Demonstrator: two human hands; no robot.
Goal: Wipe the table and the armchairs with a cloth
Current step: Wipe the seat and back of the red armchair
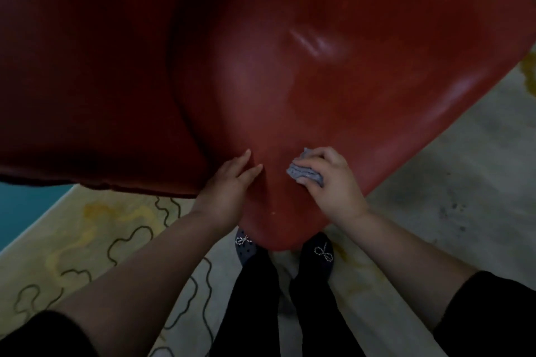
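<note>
- right hand (330,182) grips bunched grey cloth (304,172), fingers curled over it, cloth pressed on red armchair (348,81) near front edge of seat
- left hand (232,185) flat on seat just beside, fingers straight, holding nothing
- patterned rug (87,240) under the chair

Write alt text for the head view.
A person's right hand presses a grey cloth onto a red armchair, while the left hand rests flat beside it. Below are dark slippers on a patterned rug.
</note>
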